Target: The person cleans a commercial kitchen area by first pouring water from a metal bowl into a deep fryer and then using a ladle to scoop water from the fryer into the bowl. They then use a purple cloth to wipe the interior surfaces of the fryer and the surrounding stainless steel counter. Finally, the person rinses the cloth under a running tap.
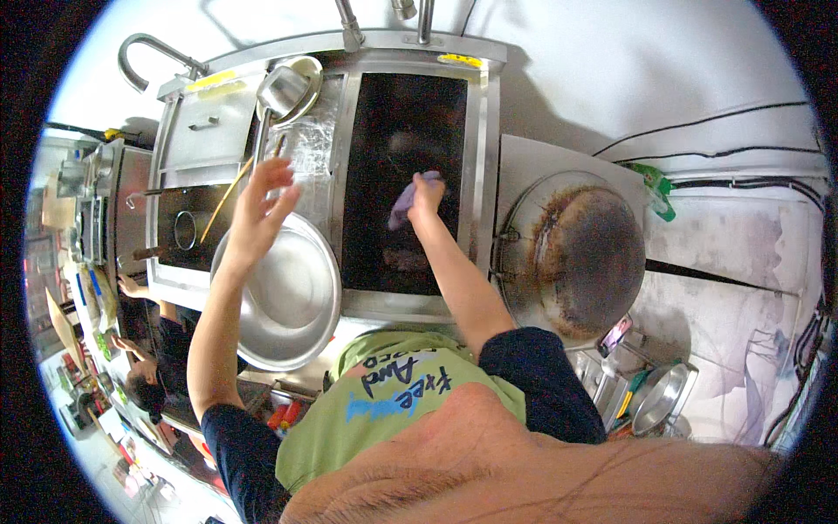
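My right hand [429, 195] grips a bunched purple cloth [402, 209] over the dark rectangular well [393, 262] of a stainless-steel unit. Whether the cloth touches anything inside is hard to tell. To the left, my left hand [260, 213] is raised with fingers apart and holds nothing. It hovers between the scratched steel worktop [313, 147] and a wide metal basin [294, 281], partly covering the basin's upper left. Beyond its fingertips lie a long wooden chopstick [227, 200] and a long-handled metal pot [283, 88], which rests in a round metal dish [315, 82].
Left of the basin, a second well [209, 229] holds a ring-shaped strainer [185, 230]. Taps [350, 33] rise along the back. A large stained round pan [582, 255] stands at the right, near a phone [615, 335]. A co-worker [147, 373] is at the far left.
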Motion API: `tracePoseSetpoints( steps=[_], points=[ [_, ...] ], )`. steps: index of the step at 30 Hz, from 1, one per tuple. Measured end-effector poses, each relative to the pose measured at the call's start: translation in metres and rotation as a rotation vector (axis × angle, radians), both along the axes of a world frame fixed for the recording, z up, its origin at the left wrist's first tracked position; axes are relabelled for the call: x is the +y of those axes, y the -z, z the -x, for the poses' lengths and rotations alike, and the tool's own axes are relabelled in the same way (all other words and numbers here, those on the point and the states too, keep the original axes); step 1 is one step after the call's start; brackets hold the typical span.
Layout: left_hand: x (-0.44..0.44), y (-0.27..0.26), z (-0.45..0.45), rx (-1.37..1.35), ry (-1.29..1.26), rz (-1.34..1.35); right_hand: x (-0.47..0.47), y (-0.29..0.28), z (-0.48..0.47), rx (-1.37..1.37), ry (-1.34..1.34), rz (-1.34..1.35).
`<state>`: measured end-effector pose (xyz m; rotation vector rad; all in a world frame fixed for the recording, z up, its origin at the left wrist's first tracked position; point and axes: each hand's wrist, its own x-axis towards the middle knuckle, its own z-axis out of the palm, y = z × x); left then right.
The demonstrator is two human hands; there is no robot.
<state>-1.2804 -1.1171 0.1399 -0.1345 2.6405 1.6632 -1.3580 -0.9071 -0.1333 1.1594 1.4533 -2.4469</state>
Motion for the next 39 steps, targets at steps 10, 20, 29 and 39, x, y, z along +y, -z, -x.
tracePoseSetpoints(
  steps=[10,20,29,39],
  points=[
    [-0.068,-0.034,-0.068,-0.095,-0.405,-0.054,-0.03,0.114,0.149,-0.177,-0.382,-0.908],
    [-0.089,-0.035,-0.106,-0.183,-0.544,0.091,-0.046,0.158,0.174,-0.115,-0.348,-1.397],
    [-0.078,-0.022,-0.12,-0.25,-0.541,0.024,-0.062,0.15,0.151,0.415,-1.056,-1.368],
    [-0.059,-0.026,-0.123,-0.268,-0.519,0.023,-0.047,0.185,0.103,0.708,-1.491,-1.443]
  ],
)
